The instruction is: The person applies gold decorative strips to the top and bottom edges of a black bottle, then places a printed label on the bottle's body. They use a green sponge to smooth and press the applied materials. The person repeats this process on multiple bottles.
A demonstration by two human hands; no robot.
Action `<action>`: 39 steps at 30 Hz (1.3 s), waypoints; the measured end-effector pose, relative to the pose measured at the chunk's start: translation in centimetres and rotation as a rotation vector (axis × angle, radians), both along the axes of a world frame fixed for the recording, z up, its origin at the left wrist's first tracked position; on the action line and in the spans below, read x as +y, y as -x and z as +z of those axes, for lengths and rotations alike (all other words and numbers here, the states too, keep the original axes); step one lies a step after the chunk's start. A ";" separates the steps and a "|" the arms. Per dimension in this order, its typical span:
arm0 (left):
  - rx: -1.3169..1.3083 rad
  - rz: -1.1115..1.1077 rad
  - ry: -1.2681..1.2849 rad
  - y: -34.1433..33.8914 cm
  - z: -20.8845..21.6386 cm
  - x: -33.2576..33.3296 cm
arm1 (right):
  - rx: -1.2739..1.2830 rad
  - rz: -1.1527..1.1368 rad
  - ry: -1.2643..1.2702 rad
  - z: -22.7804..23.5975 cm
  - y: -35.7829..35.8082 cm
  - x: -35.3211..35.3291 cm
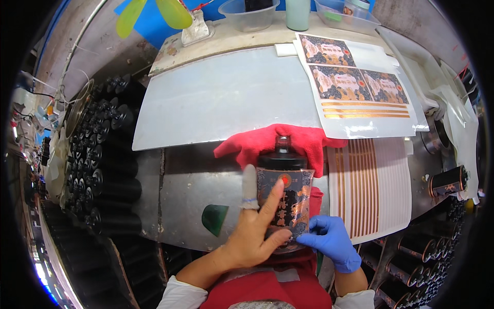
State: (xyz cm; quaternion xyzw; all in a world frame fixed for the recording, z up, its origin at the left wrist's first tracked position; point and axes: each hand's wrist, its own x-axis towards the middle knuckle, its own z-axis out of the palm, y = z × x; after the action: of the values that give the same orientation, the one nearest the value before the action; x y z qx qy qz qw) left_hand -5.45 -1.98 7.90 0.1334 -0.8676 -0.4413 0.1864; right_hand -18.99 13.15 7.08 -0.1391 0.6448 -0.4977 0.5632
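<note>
A black bottle (282, 161) lies in front of me, its neck pointing away and resting on a red cloth (247, 147). A dark label (302, 198) with copper and blue patterns covers its upper side, and the label's right edge stands slightly off the bottle. My left hand (252, 229) rests on the label with fingers spread; a pale finger cover sits on one finger, along the bottle's left side. My right hand (332, 242), in a blue glove, pinches the label's lower right edge. A dark green flat piece (214, 219) lies on the metal table (188, 188) to the left.
Sheets of printed labels (337, 51) and copper strips (360, 190) lie to the right. Black bottles are stacked at left (116, 185) and lower right (411, 247); one labelled bottle (446, 183) lies at the right edge. Plastic tubs (249, 19) and a cup (297, 15) stand at the back.
</note>
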 end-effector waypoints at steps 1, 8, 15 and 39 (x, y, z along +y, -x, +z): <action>0.056 0.013 -0.039 0.2 0.0 -0.4 | -0.007 -0.026 0.020 0.0 0.1 0.0; -0.001 0.003 -0.103 1.1 -0.7 -1.1 | -0.002 -0.330 0.199 0.5 2.7 -5.2; -0.044 0.035 -0.141 1.6 -0.5 -1.2 | 0.013 -0.404 0.236 0.1 2.9 -6.3; 0.103 -0.108 -0.165 -2.6 -5.7 -1.0 | 0.047 -0.129 0.022 -1.4 -0.7 0.4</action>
State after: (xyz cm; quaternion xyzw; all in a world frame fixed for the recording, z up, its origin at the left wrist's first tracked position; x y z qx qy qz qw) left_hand -2.90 -3.02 2.16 0.0785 -0.8236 -0.5268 0.1950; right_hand -18.24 13.59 5.73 -0.1154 0.6599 -0.5367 0.5130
